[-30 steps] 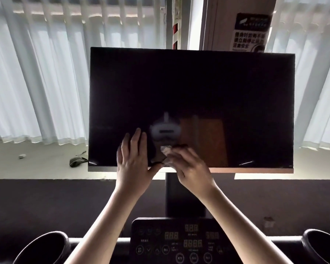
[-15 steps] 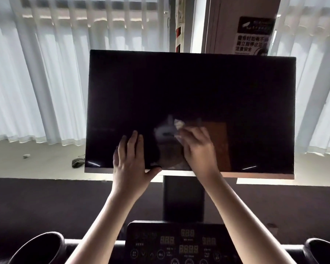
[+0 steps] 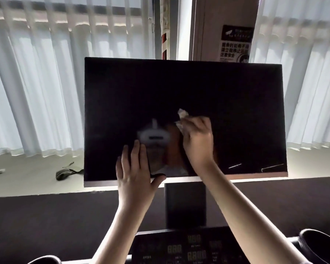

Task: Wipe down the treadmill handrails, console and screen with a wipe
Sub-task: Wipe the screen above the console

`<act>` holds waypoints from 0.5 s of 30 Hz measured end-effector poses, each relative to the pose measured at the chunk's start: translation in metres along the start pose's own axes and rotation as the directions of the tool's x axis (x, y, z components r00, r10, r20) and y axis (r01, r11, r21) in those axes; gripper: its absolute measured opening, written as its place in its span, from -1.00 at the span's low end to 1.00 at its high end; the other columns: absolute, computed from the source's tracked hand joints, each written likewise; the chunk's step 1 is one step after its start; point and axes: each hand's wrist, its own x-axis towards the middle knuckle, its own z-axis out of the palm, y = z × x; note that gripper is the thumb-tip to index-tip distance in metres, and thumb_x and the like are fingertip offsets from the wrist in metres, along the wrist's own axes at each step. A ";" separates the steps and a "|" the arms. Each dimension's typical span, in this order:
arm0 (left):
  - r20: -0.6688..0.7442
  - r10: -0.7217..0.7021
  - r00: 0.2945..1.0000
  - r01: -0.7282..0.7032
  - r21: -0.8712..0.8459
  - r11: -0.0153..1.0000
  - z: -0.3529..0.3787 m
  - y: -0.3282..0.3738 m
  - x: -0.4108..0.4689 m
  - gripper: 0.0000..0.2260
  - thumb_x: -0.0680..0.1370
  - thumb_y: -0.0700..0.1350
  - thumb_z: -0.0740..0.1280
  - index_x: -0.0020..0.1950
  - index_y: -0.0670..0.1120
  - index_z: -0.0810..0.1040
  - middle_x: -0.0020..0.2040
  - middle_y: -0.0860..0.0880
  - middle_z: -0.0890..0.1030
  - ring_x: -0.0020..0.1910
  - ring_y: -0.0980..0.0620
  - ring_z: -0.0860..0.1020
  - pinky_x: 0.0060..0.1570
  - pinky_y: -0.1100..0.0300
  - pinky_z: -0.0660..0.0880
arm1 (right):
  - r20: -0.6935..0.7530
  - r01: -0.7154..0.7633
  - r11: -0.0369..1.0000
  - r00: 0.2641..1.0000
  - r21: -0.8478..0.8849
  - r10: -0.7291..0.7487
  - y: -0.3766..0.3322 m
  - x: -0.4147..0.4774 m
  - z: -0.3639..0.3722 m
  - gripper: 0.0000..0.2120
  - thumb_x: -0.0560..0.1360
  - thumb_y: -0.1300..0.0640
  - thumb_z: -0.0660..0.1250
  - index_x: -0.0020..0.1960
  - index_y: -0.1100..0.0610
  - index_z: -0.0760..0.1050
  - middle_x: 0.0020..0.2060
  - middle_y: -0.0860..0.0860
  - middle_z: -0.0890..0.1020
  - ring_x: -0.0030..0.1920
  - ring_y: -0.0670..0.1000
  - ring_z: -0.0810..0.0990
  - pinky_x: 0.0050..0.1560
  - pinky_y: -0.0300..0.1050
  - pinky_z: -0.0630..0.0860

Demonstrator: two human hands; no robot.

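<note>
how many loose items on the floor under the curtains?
2. A small white item lies at far left, and a dark corded item lies just left of the screen's lower-left corner. The screen may hide others.

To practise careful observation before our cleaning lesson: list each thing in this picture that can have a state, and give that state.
screen: dark, showing only reflections.
wipe: crumpled, pressed against the screen.
right hand: fingers curled on the wipe.
left hand: fingers straight, flat on the screen's lower part.
console: digits lit.
curtains: drawn closed.
</note>
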 end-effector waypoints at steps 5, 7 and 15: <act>0.013 0.003 1.000 -0.003 0.014 1.000 0.000 0.001 0.000 -0.14 0.31 0.25 0.37 0.40 -0.32 0.37 0.41 -0.26 0.37 0.35 -0.30 0.26 0.19 -0.30 0.40 | 0.185 0.290 0.956 0.938 0.048 -0.294 0.001 0.001 -0.005 -0.92 0.46 0.24 0.43 -0.05 0.15 0.67 -0.07 0.00 0.67 -0.12 0.03 0.48 -0.13 -0.10 0.53; 0.009 0.006 1.000 -0.006 0.020 1.000 0.000 0.000 0.000 -0.14 0.30 0.25 0.38 0.39 -0.32 0.37 0.41 -0.26 0.37 0.34 -0.31 0.28 0.17 -0.30 0.41 | 0.088 0.184 0.983 0.979 0.017 -0.185 0.011 0.019 -0.009 -0.92 0.48 0.22 0.40 -0.06 0.14 0.67 -0.09 0.01 0.67 -0.17 0.08 0.54 -0.18 -0.07 0.54; 0.001 -0.012 1.000 0.012 0.016 1.000 0.001 0.003 0.001 -0.08 0.21 0.19 0.56 0.39 -0.32 0.37 0.40 -0.25 0.35 0.34 -0.30 0.25 0.16 -0.33 0.42 | 0.165 0.237 0.957 0.950 0.169 -0.265 0.006 0.026 -0.006 -0.91 0.46 0.24 0.44 -0.05 0.13 0.67 -0.04 0.01 0.66 -0.15 0.06 0.56 -0.07 -0.19 0.50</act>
